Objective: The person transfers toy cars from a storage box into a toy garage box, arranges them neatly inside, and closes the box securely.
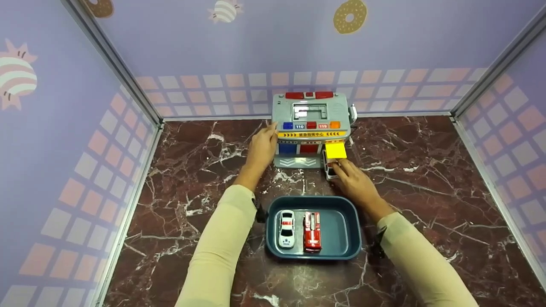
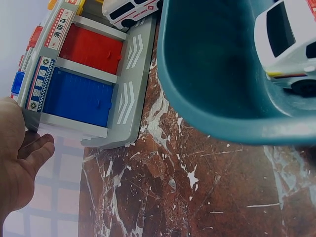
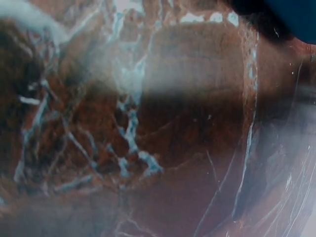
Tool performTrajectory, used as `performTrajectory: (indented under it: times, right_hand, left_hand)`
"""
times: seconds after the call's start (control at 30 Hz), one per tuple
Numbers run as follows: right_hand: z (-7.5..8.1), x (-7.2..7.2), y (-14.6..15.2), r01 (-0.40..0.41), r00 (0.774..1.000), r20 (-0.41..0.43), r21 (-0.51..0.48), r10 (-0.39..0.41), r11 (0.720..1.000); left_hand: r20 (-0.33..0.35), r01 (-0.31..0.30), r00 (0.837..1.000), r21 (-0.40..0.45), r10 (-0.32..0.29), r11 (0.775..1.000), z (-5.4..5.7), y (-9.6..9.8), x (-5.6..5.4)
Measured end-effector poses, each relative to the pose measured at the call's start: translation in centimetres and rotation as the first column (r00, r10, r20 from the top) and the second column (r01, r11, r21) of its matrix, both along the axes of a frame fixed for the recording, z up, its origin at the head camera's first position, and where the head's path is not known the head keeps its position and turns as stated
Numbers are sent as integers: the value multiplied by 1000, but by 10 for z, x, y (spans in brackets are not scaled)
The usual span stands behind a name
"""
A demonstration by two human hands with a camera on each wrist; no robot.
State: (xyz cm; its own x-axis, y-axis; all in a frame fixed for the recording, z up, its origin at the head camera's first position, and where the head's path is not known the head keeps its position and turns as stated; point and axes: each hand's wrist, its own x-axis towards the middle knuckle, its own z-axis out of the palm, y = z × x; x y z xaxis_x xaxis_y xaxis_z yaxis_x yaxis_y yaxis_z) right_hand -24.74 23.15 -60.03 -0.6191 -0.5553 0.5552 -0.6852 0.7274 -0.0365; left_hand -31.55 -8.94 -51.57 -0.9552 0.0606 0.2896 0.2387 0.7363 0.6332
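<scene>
Only head view shows right fingers (image 1: 350, 168) pinching van (image 2: 132, 11); left fingers (image 1: 269, 134), relaxed, touch toy station (image 1: 341, 111).

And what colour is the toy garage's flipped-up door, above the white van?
The flipped-up door is bright yellow; the head view shows it best.

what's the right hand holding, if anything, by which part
The right hand appears to grip the white toy van around its roof; finger placement is unclear.

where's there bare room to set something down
The table is bare between left hand and left wall, and between right hand and right wall. The tray is bare on its right. It's crowded by the garage, around the white van.
</scene>
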Motion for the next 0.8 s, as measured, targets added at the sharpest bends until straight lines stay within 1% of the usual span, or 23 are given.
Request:
performTrajectory:
  times: [0.27,0.53,0.8]
  right_hand:
    - [-1,0,-1,-2,1000,-16,-14,1,1000]
    - [0,0,-4,24,999,35,-22,-23,999]
    - [-4,-2,-5,27,1000,-14,-8,-27,1000]
  left_hand:
    - [-13,2,1000,-6,-2,1000,-1,-2,0]
    - [-7,0,1000,-3,0,1000,-2,-2,1]
    - [-15,2,1000,8,-2,1000,-2,-1,1]
